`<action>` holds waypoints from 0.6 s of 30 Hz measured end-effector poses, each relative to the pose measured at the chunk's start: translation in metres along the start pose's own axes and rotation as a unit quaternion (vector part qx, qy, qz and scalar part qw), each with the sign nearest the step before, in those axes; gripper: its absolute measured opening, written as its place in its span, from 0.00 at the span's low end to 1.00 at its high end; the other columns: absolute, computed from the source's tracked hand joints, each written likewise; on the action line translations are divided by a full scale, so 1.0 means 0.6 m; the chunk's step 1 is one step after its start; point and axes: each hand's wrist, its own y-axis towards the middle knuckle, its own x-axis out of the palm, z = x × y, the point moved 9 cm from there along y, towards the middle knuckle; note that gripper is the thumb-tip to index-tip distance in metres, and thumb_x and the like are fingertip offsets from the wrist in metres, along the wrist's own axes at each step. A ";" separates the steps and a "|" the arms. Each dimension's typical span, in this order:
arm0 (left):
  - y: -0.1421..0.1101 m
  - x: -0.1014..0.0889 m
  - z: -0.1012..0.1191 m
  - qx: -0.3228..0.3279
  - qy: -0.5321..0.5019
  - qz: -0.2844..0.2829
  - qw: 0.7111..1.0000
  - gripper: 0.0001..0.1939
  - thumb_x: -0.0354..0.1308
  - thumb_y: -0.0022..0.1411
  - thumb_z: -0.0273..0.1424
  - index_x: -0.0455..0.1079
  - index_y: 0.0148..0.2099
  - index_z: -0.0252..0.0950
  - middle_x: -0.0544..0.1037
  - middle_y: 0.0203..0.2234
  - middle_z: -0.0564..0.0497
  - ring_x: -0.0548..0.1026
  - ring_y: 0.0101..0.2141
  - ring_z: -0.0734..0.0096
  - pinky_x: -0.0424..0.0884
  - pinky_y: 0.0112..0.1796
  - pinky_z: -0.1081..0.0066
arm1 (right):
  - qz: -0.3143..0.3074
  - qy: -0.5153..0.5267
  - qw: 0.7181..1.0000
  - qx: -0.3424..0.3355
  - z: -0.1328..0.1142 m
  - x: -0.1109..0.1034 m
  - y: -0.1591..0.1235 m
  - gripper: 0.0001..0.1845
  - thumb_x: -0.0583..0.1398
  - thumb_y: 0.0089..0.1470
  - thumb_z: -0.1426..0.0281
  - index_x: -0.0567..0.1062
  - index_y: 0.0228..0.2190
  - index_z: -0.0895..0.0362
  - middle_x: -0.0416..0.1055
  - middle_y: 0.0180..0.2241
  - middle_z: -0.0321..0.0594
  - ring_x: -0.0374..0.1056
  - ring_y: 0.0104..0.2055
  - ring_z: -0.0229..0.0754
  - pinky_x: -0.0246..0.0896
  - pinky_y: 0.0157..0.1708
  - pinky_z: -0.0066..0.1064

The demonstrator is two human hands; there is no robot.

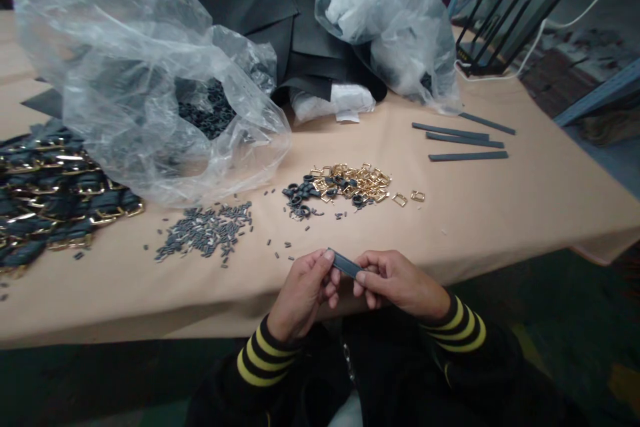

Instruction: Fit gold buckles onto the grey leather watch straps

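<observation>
A short dark grey strap [346, 263] is stretched between my two hands, just over the table's near edge. My left hand [306, 287] pinches its left end between thumb and fingers. At the other end, my right hand [395, 280] is closed on the strap in the same way. Beyond the hands lies a heap of gold rectangular buckles [367, 180], with small dark loops [300, 197] along its left side. Two loose buckles [417, 196] sit to the right of the heap. Several longer dark strips [468, 156] lie farther back on the right.
Small dark tube-like pieces [205, 230] are piled left of centre. Finished-looking straps with gold buckles [55, 193] are stacked at far left. A clear plastic bag [130, 100] of dark parts, dark sheets [250, 0], another bag [390, 7] and a black router-like box [480, 57] stand behind.
</observation>
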 end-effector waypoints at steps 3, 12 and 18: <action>0.001 -0.002 0.003 0.001 0.002 0.007 1.000 0.14 0.51 0.58 0.37 0.61 0.25 0.32 0.63 0.16 0.58 0.58 0.15 0.84 0.61 0.14 0.82 | 0.006 0.051 0.999 -0.004 0.006 -0.001 0.005 0.10 0.56 0.52 0.66 0.67 0.32 0.61 0.70 0.25 0.36 0.63 0.18 0.29 0.58 0.18 0.20; 0.008 0.015 -0.010 0.013 0.071 -0.023 0.997 0.15 0.49 0.59 0.39 0.59 0.26 0.34 0.64 0.12 0.58 0.61 0.13 0.81 0.59 0.15 0.79 | 0.001 0.107 0.992 -0.073 -0.012 0.011 0.007 0.10 0.58 0.51 0.65 0.66 0.31 0.60 0.72 0.26 0.38 0.62 0.18 0.29 0.54 0.15 0.19; -0.016 -0.004 0.054 0.205 0.234 0.126 0.942 0.06 0.52 0.57 0.32 0.65 0.36 0.34 0.73 0.29 0.50 0.71 0.32 0.73 0.67 0.35 0.73 | 0.025 0.078 0.993 -0.079 -0.025 0.007 0.006 0.10 0.57 0.52 0.66 0.66 0.31 0.60 0.72 0.25 0.38 0.60 0.16 0.28 0.53 0.15 0.19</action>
